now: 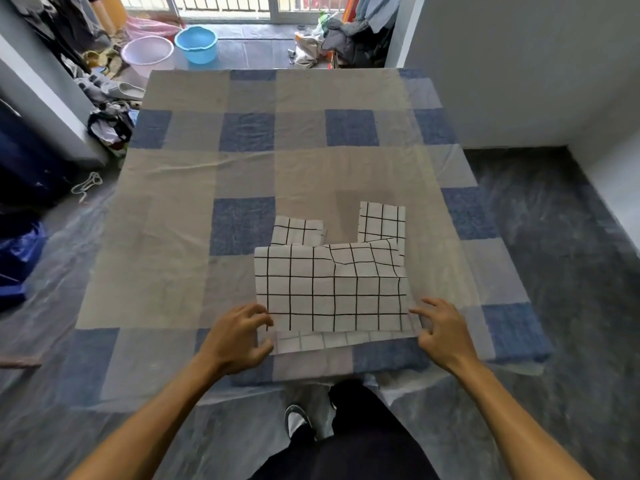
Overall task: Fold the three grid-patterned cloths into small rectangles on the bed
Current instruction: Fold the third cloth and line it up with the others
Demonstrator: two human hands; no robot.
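We look down on a bed (242, 168) covered with a sheet of blue and beige squares, and we see three white cloths with black grid lines lying on its near half.

Two of them already look folded. The left small cloth (298, 232) and the right small cloth (382, 221) lie as neat small rectangles, apart from each other. Their near edges are tucked under the third cloth.

The large grid cloth (329, 289) lies nearest us, close to the bed's near edge. It appears folded over once, with a strip of its lower layer showing along the near side and a wrinkle in its far right part.

The left hand (239, 334) is at the cloth's near left corner, fingers and thumb curled and pinching its edge. The right hand (440, 327) is at the near right corner, fingers loosely spread with the tips on the fabric. We cannot tell whether it has a grip.

We judge the task about two thirds done: this last cloth needs more folds to match the other two.
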